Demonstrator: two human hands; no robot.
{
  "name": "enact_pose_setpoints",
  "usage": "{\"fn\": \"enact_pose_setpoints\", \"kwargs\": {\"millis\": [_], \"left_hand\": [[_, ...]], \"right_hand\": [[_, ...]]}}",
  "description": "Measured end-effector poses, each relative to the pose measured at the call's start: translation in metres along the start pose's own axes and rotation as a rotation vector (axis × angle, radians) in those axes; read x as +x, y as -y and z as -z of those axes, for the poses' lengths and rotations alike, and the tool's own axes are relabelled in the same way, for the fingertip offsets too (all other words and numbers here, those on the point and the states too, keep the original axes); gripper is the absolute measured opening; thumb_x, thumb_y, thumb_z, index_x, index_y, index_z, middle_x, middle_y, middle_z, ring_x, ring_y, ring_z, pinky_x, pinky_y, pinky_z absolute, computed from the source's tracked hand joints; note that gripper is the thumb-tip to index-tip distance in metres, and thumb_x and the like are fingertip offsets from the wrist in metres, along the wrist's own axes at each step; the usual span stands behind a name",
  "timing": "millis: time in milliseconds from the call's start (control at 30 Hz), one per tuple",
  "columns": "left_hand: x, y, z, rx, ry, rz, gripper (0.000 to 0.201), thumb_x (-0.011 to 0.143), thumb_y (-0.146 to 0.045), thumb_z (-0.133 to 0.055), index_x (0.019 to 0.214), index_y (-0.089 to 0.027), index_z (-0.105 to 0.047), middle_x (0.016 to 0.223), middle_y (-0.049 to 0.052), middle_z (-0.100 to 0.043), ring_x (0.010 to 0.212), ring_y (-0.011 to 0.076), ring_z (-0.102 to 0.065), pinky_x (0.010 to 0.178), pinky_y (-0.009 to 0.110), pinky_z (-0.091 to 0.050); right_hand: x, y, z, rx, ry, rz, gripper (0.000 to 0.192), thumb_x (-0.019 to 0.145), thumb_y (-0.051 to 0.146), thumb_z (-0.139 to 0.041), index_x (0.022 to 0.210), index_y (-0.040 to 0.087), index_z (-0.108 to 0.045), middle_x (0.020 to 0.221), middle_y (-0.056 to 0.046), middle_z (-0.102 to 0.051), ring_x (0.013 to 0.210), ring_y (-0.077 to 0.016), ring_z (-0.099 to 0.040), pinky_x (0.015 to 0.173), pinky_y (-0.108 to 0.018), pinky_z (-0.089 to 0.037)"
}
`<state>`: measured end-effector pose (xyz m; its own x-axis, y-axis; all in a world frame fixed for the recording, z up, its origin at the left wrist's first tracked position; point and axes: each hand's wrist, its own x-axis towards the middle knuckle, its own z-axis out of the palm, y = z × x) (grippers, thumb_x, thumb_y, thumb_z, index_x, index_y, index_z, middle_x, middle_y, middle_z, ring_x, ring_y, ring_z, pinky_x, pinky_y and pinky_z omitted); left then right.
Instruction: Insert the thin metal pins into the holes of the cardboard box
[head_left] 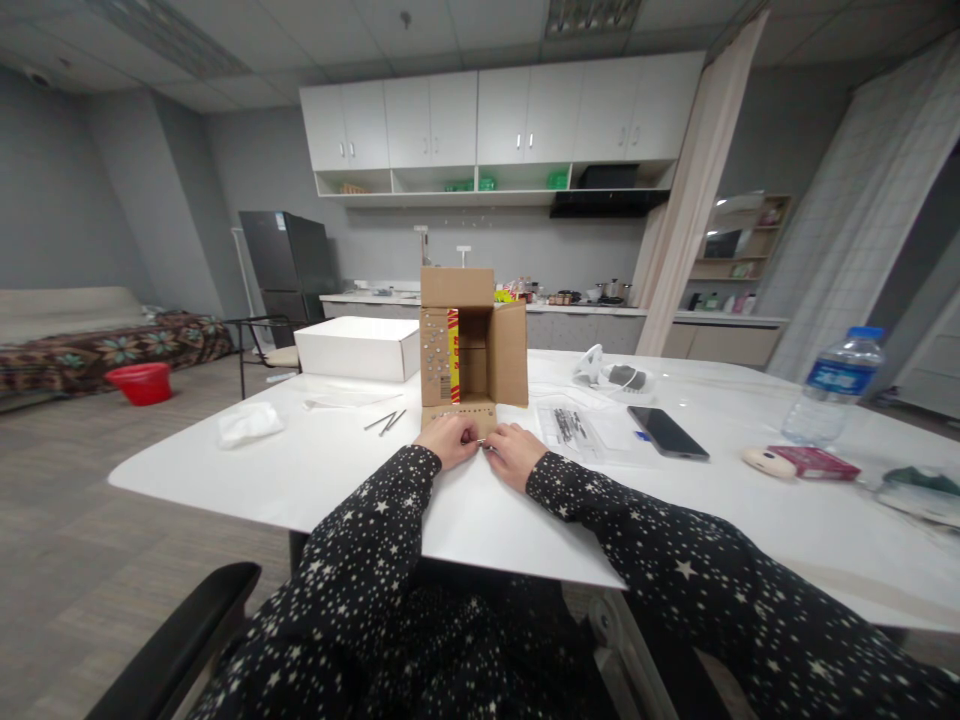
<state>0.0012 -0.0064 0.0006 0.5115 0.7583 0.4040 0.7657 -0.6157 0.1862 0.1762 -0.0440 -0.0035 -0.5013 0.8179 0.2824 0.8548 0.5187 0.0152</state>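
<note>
The white tabletop [360,470] carried everything, and the person sat at its near edge with both star-patterned sleeves reaching forward. Upright in front of them stood a cardboard box [472,335], its open side facing the camera, flaps spread, the left flap studded with rows of small metal pieces. Its bottom flap [459,413] lay flat on the tabletop toward the person and also bore a row of small dots.

Just at that flap's near edge, the left hand [448,440] and the right hand [513,452] met, touching. Both grips were curled shut, fingertips pinched together on a small metal piece [482,441], too tiny to identify. The step in hand appeared to be working that piece at the flap; the next move would call for fine, steady pinching rather than force.

To the left lay a white box [358,348], tissue [249,423] and thin metal tools [387,421]. To the right were a phone [667,432] and a water bottle [834,386].
</note>
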Motion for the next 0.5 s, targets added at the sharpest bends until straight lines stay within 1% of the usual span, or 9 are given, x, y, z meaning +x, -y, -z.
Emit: {"fn": "enact_pose_setpoints", "kwargs": {"millis": [200, 367, 500], "left_hand": [[0.001, -0.0004, -0.0008, 0.057, 0.017, 0.001, 0.017, 0.081, -0.033, -0.054, 0.076, -0.019, -0.062, 0.078, 0.004, -0.065, 0.075, 0.0176, -0.06, 0.068, 0.027, -0.044], [0.0019, -0.0022, 0.0003, 0.123, 0.041, -0.007, 0.017, 0.082, -0.033, -0.053, 0.078, -0.019, -0.063, 0.089, 0.006, -0.066, 0.085, 0.0195, -0.06, 0.075, 0.029, -0.045], [0.0021, -0.0044, 0.0015, 0.145, 0.051, -0.003, 0.017, 0.084, -0.032, -0.052, 0.079, -0.019, -0.062, 0.093, 0.006, -0.066, 0.089, 0.0203, -0.06, 0.078, 0.03, -0.044]], "right_hand": [[0.0004, 0.0001, -0.0003, -0.02, -0.004, 0.002, 0.026, 0.089, 0.025, -0.041, 0.102, 0.018, -0.062, 0.1, -0.009, -0.058, 0.093, -0.0211, -0.049, 0.082, -0.032, -0.037], [0.0006, 0.0003, -0.0008, -0.021, 0.0, -0.003, 0.027, 0.09, 0.026, -0.041, 0.103, 0.018, -0.062, 0.102, -0.009, -0.058, 0.094, -0.0214, -0.049, 0.082, -0.033, -0.037], [0.0001, 0.0019, 0.0022, -0.019, 0.016, -0.012, 0.028, 0.09, 0.027, -0.041, 0.104, 0.018, -0.063, 0.103, -0.01, -0.058, 0.095, -0.0216, -0.049, 0.082, -0.033, -0.037]]}}
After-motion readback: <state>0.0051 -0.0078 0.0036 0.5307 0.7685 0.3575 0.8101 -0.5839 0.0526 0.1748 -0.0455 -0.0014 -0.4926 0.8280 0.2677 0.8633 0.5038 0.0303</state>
